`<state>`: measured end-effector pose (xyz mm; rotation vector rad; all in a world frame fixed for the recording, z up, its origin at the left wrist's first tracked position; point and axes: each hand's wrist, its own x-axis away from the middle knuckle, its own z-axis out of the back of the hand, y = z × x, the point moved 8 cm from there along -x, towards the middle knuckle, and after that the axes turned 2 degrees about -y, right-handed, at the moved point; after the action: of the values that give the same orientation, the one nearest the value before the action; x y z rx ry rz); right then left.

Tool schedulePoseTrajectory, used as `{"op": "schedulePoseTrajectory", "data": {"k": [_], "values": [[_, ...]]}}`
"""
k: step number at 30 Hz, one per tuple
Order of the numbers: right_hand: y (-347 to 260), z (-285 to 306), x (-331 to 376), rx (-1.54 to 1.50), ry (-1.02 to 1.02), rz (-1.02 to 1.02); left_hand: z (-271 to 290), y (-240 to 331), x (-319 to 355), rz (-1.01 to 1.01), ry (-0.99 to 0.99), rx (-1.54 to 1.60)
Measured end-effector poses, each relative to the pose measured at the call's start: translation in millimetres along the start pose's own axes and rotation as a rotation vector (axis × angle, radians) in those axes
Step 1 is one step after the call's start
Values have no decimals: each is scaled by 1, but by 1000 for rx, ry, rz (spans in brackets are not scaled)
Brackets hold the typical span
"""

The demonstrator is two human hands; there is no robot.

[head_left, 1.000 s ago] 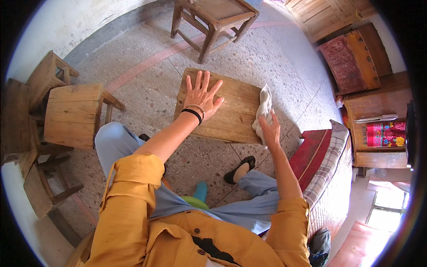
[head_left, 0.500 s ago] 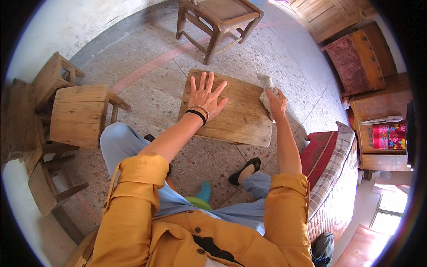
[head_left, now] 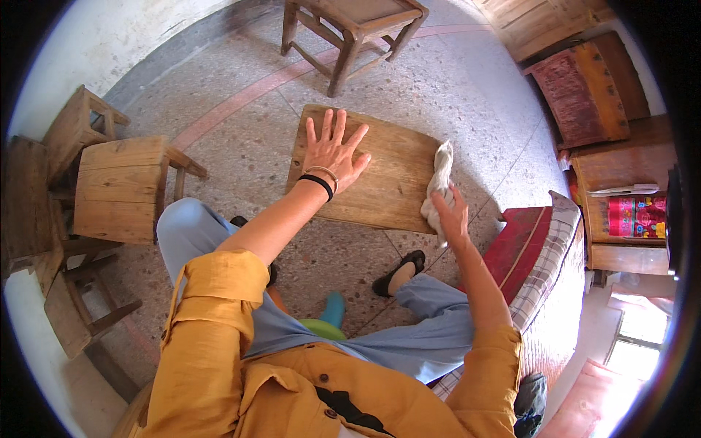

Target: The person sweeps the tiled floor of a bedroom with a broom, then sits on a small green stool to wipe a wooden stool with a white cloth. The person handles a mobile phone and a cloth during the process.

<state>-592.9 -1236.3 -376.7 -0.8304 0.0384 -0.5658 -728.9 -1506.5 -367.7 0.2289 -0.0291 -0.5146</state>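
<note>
In front of me stands a low wooden stool or small table, its brown top [head_left: 387, 179] facing up. My left hand [head_left: 334, 157] lies flat on the left part of that top, fingers spread, nothing in it. At the right edge my right hand [head_left: 451, 214] grips a crumpled whitish cloth [head_left: 439, 171], pressing it along the side near the right corner. Part of the cloth stretches up past the hand and a bit hangs below it. The stool's legs are hidden under the top.
Several wooden stools [head_left: 120, 188] stand at the left by the wall. A wooden chair [head_left: 350, 33] is at the far side. On the right are a red and plaid padded seat [head_left: 537, 248] and wooden furniture [head_left: 621, 182]. A green and teal object [head_left: 328, 317] lies between my legs.
My right hand has slid down along the right edge with the cloth, which now trails out longer behind it. My left hand stays on the top.
</note>
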Motion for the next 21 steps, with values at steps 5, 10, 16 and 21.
{"op": "schedulePoseTrajectory", "data": {"k": [5,10,16,21], "values": [[-30,2,-84,80,186,107,3,0,-1,-1,-7,0],[-56,3,-93,7,174,79,2,-1,-3,7,-29,-15],[-26,0,-13,-17,85,70,1,-2,-2,15,-33,-30],[1,-1,21,3,1,-16,1,-2,1,14,-18,-24]]}}
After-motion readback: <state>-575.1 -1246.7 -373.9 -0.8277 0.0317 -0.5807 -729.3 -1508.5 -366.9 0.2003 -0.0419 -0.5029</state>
